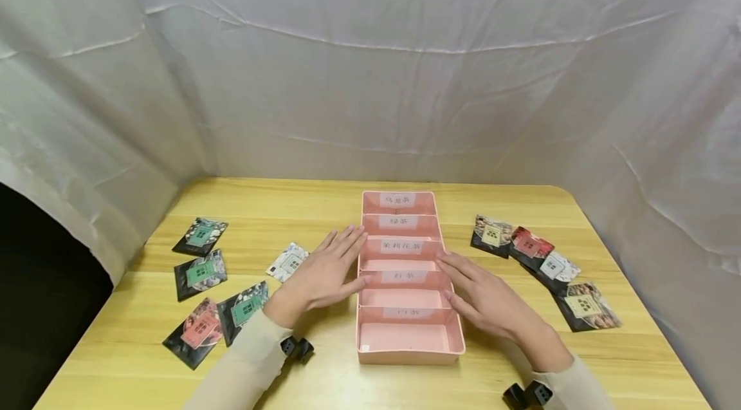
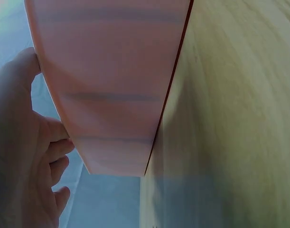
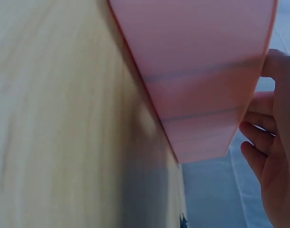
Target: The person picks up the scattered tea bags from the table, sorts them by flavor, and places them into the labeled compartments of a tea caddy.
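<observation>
L hand (image 1: 324, 273) is open-palmed, fingers long & held close tog., thumb spread well away from them. Its fingertips + thumb tip touch the L rim of the pink box (image 1: 411, 358); in the L wrist view the outer fingers bend a bit, outside the wall. R hand (image 1: 492, 299) mirrors it: fingers extended, thumb apart, tips of both on the R rim. Neither hand pinches or lifts anything.

Box sits mid-table btwn the hands, long side running away from the person, w/ 5 compartments in a row. Each has a paper label on its inner wall. 2nd from far end reads 绿茶 (green tea) (image 1: 399, 221); the middle one, 茉莉花茶 (jasmine tea) (image 1: 402, 245); next looks like 红茶 (image 1: 404, 276), blurry. Nearest + farthest seem to end in 茶, rest unclear.

Tea-type sachets lie flat on the wood table (image 1: 336, 333). L side: 3 green-label sachets (image 1: 199, 273), 1 pink-label sachet (image 1: 199, 331), & a white sachet (image 1: 289, 262) near L hand. R side: 2 yellow-label sachets (image 1: 583, 306), 1 red-label sachet (image 1: 528, 244), 1 white-label sachet (image 1: 556, 266). Sachet print too small to read; brand can't be told.
</observation>
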Demonstrator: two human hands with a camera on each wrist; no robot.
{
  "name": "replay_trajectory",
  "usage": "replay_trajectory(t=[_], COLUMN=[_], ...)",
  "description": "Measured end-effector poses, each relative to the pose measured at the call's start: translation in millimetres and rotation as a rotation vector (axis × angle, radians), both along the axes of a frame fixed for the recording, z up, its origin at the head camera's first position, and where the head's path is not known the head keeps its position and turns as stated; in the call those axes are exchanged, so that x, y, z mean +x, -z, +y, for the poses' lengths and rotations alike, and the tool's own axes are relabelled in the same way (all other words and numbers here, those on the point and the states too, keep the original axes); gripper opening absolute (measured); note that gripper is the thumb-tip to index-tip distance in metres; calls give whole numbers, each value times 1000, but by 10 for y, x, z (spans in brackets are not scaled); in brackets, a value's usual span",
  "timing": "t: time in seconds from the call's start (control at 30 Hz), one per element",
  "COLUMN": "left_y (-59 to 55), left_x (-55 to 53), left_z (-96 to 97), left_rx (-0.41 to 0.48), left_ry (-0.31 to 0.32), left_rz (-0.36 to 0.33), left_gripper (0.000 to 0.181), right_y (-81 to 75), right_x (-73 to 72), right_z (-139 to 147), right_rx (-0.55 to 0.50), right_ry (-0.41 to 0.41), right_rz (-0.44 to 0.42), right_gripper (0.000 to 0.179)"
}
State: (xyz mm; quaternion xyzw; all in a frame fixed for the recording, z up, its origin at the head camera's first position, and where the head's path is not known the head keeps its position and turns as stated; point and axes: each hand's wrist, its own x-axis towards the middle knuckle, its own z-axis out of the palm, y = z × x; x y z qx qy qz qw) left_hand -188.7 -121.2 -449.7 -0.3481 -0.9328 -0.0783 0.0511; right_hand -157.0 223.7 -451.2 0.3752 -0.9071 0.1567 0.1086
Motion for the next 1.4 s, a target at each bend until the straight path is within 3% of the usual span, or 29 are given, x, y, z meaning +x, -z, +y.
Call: replay_trajectory(t=[0.3, 0.57, 0.83, 1.03, 1.4], left_y=[11, 74, 73, 75, 90], left_x=[26, 31, 33, 30, 33], left_z=[7, 24, 35, 20, 27], left_rx=[-7, 1, 11, 21, 24], left_ry=[-3, -13, -23, -26, -10], left_rz=[9, 11, -11, -8, 4], left_gripper=[81, 79, 78, 78, 78], right_y=[-72, -87, -86, -57, 140], right_x=[-69, -340, -667, -833, -1094], right_z=[125, 449, 732, 844, 1098], right_rx=[-69, -182, -185, -149, -169], right_ry=[33, 124, 237, 288, 352], right_rz=[33, 26, -56, -166, -348], right_gripper=[59, 57, 57, 65, 79])
